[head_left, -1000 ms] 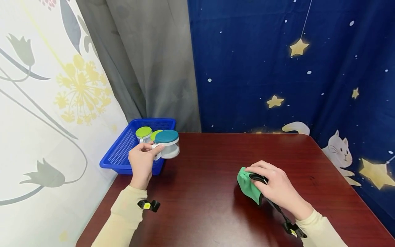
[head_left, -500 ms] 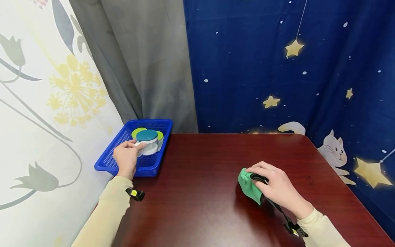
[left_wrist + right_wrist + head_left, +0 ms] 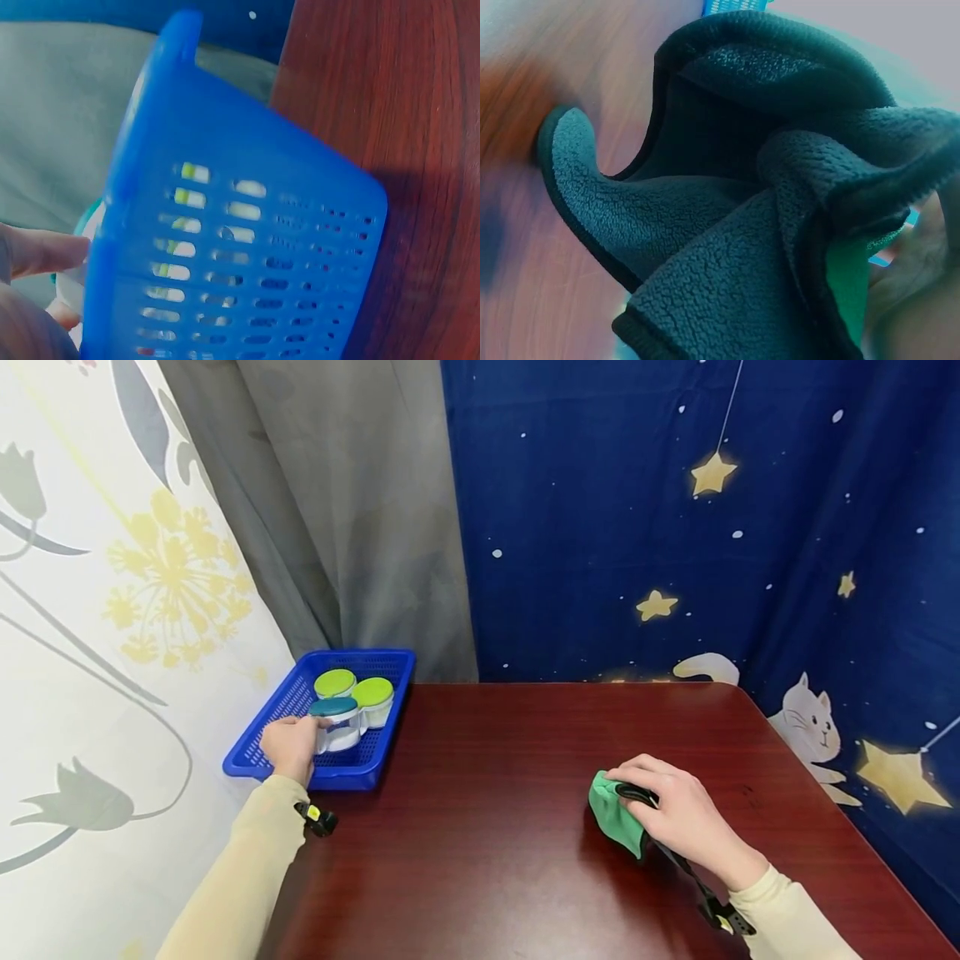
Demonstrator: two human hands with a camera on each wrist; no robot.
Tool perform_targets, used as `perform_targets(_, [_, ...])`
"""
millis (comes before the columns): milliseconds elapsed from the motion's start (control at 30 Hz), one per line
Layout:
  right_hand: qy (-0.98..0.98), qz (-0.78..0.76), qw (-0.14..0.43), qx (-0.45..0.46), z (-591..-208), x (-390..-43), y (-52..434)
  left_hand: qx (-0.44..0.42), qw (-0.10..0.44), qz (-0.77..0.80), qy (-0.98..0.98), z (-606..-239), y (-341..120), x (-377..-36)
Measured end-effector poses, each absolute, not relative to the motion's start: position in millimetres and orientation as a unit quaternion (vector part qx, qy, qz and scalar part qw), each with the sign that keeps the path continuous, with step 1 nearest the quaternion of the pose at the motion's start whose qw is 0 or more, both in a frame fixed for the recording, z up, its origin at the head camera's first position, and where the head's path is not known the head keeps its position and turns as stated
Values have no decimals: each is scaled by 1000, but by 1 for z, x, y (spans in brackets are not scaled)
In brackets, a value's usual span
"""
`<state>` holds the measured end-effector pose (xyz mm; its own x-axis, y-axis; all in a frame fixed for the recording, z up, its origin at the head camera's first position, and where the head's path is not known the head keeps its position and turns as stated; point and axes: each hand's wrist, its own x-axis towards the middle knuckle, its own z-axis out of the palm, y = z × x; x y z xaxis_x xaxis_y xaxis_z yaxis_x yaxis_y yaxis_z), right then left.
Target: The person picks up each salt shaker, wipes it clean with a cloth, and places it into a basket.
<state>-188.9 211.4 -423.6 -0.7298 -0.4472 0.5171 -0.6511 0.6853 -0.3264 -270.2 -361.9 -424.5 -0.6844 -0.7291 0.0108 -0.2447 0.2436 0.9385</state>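
My left hand (image 3: 288, 747) pinches the white handle of a clear seasoning jar with a teal lid (image 3: 334, 707) in the head view. That jar is inside the blue perforated basket (image 3: 242, 770), in front of two jars with lime lids, a left one (image 3: 335, 682) and a right one (image 3: 375, 692). Whether its base touches the basket floor I cannot tell. Seen from the left wrist, the basket wall (image 3: 247, 135) hides most of the jar. On the right, my right hand (image 3: 682, 814) grips a bunched green cloth (image 3: 615, 814) with black edging; its fleecy dark side (image 3: 727, 262) fills the right wrist view.
A dark red wooden table (image 3: 487, 827) carries the basket at its far left corner. Behind it hang a grey curtain (image 3: 375, 527) and a starry blue curtain (image 3: 585, 527). A white floral curtain (image 3: 90, 693) runs along the left side.
My left hand has carried the teal-lidded jar left and down from above the basket's right edge into the basket. The right hand keeps the cloth in nearly the same place.
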Motion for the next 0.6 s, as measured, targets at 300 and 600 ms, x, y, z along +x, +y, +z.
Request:
perform_targets(300, [-902,254,192,291,-425,-190,223,344,216,-506,-761,-428,-379,-279])
perform_targets(600, [-909,245,197,273,-428,-191,234,340,178,-505,-773,-429,-381,-281])
